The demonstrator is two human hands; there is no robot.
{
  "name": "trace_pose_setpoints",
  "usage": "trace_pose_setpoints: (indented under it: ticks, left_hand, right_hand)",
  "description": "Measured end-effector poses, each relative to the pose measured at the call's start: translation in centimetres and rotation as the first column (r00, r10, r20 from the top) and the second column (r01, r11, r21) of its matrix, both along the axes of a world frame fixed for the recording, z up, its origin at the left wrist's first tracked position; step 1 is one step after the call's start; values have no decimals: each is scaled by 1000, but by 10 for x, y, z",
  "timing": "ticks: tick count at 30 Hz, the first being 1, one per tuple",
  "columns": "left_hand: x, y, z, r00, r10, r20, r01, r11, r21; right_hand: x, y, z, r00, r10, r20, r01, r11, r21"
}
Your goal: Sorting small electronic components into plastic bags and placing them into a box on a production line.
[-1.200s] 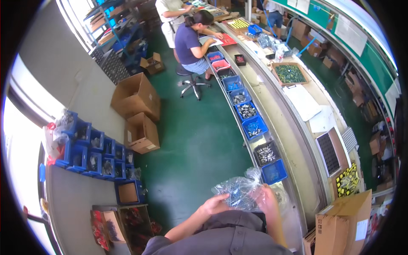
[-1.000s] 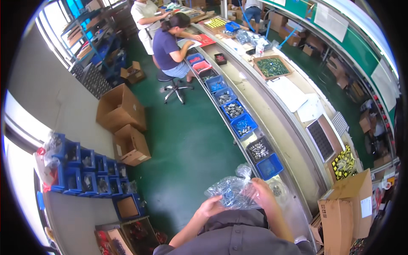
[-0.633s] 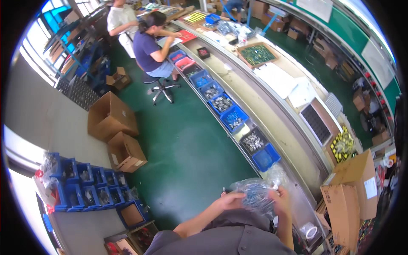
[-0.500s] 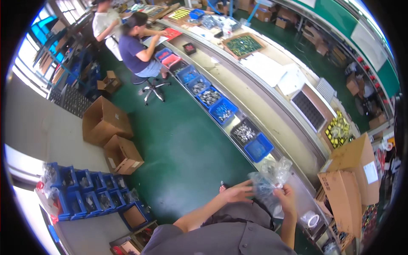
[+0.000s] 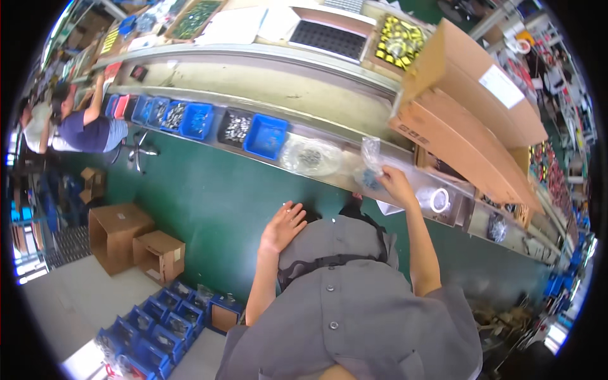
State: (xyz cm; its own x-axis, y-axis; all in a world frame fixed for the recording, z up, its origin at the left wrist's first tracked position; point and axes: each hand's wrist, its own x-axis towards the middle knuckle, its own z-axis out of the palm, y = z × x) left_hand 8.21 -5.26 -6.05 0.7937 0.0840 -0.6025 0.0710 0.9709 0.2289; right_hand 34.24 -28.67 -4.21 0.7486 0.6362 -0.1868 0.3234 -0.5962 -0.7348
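Note:
My right hand [image 5: 394, 183] is stretched to the long workbench [image 5: 266, 82] and grips a small clear plastic bag [image 5: 369, 163] of small dark parts at the bench's front ledge. A second, larger clear bag [image 5: 310, 156] of parts lies flat on the ledge just left of it. My left hand [image 5: 283, 226] hangs open over the green floor, fingers spread, holding nothing, close to my grey shirt.
Blue bins [image 5: 266, 135] of small parts line the bench's front ledge to the left. Large cardboard boxes [image 5: 468, 107] stand to the right. A tape roll [image 5: 438, 200] lies right of my hand. A seated person [image 5: 82, 126] works far left. Boxes [image 5: 133, 240] and blue bins [image 5: 164, 316] sit on the floor.
My view swung toward the bench. Both hands held a clear bag before; now my left hand has let go and dropped back, while my right reaches onto the ledge with a bag.

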Motion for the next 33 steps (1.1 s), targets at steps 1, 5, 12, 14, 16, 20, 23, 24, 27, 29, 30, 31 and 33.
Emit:
trace_pose_setpoints:
  ticks: [1,5,12,14,16,20,23,24,27,29,30,31,33]
  left_hand:
    - [4,-8,0,1000,-20,-9,20,1000,-1]
    - [30,-37,6,999,-38,4,38,998,39]
    - [75,-72,36,989,-60,-134,121,850,513]
    - [102,-84,62,989,-66,-136,141,724,676]
    - [137,-99,98,985,-146,-88,128,297,946]
    - [202,-133,158,948,-301,103,-67,129,989]
    - [233,-158,181,891,-408,199,-239,-50,970]
    - [242,-167,188,878,-434,203,-290,-144,946]
    - [268,-189,195,857,-482,184,-344,-267,900]
    - [280,-200,193,860,-501,96,-345,-433,832]
    - [284,-205,191,862,-501,69,-325,-444,835]
    - [286,-209,188,866,-496,62,-314,-443,840]
    - [287,-214,183,891,-453,-19,-217,-463,860]
  right_hand:
    - [6,-8,-6,998,-9,-64,9,1000,-9]
    - [21,-46,-57,993,-117,-12,117,993,-27]
    - [19,-94,73,917,297,-268,-305,952,13]
    - [27,-130,132,820,496,-285,-451,867,213]
    - [42,-164,198,726,612,-315,-528,789,314]
    - [86,-232,281,600,772,-211,-643,622,447]
    - [137,-259,304,727,656,-202,-592,748,301]
    - [156,-262,305,796,563,-225,-527,826,201]
    - [211,-256,280,915,235,-327,-219,972,84]
    - [250,-246,243,919,248,-306,-256,967,16]
    - [266,-241,223,910,279,-307,-312,948,-62]
    - [280,-235,200,896,315,-312,-371,919,-137]
    - [295,-222,155,904,412,-116,-426,835,-349]
